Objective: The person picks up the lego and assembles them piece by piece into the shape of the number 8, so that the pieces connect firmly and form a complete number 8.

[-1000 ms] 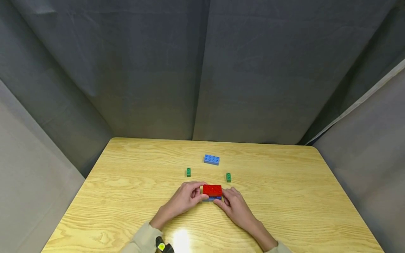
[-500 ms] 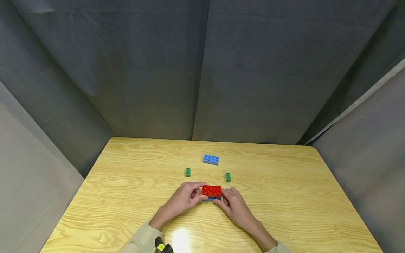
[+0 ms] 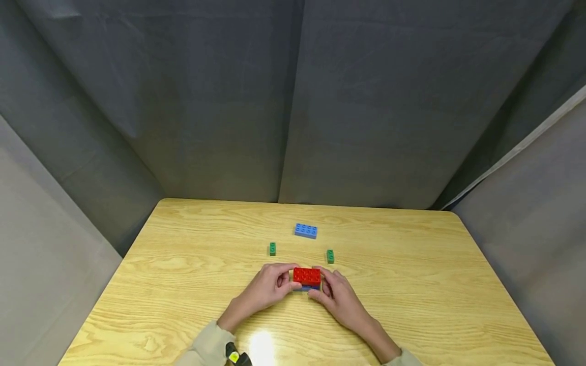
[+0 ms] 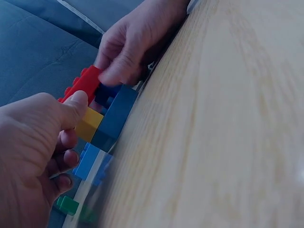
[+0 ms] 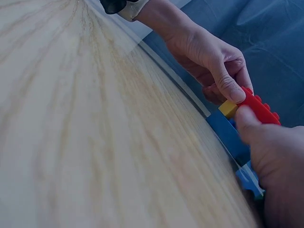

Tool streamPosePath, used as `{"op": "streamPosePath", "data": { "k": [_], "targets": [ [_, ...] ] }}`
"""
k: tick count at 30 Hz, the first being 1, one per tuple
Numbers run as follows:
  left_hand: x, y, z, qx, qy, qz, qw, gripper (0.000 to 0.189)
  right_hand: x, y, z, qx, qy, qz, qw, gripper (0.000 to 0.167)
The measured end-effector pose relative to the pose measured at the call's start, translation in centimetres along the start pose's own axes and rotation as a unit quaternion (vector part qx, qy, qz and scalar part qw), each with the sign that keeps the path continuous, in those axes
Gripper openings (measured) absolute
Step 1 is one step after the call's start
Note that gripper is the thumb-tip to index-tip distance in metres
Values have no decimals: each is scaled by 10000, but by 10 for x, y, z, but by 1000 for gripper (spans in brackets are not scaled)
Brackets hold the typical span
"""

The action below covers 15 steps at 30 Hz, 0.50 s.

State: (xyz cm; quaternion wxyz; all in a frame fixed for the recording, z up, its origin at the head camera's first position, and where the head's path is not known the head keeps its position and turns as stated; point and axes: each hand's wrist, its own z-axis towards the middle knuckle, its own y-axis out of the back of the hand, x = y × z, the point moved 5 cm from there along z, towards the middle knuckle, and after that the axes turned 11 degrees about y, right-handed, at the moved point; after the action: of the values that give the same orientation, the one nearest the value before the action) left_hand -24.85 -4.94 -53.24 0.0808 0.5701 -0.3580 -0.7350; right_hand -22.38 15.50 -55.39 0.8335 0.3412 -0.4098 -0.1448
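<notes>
Held between two bare hands over a light wood-grain table (image 3: 421, 284): a red rectangular plastic brick with rows of studs (image 3: 306, 276), uppermost in a small stack. Pinched at its left end by the left hand (image 3: 266, 285), with thumb on the near face and forefinger at the far edge, parted only by the brick's width; remaining fingers bent below. Gripped at its right end by the right hand (image 3: 340, 300), with forefinger at the far corner and thumb across the near side, blurred in the right wrist view; other fingers largely hidden.

Seen under the red brick, beside the left thumb: a yellow plastic brick (image 4: 89, 124). Partly covered, close to the right thumb: a dark-blue plastic brick (image 4: 102, 96). Lowest, below both thumbs, down at the tabletop: a long blue plastic brick (image 4: 116, 116).

Lying well ahead of both hands: a light-blue rectangular plastic brick with eight studs (image 3: 305, 231). Nearer, ahead of the left fingers: a small green two-stud plastic brick (image 3: 272, 249). Just beyond the right forefinger: a matching green two-stud plastic brick (image 3: 330, 256). Hanging behind the table, well apart from the hands: dark-grey fabric curtains (image 3: 206, 127).
</notes>
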Motion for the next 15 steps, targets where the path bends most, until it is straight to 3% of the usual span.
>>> {"op": "streamPosePath", "data": {
  "k": [3,6,15],
  "targets": [
    [2,-1,-1,4,6,-49,10000,52,-2,-1,-1,-98,-134,594,9981,49],
    [3,-2,-1,4,-10,-70,10000,52,-3,-1,-1,-213,-150,906,9955,37],
    [4,-2,1,-49,-91,1,9999,53,-3,1,0,-248,-91,663,9975,31]
  ]
}}
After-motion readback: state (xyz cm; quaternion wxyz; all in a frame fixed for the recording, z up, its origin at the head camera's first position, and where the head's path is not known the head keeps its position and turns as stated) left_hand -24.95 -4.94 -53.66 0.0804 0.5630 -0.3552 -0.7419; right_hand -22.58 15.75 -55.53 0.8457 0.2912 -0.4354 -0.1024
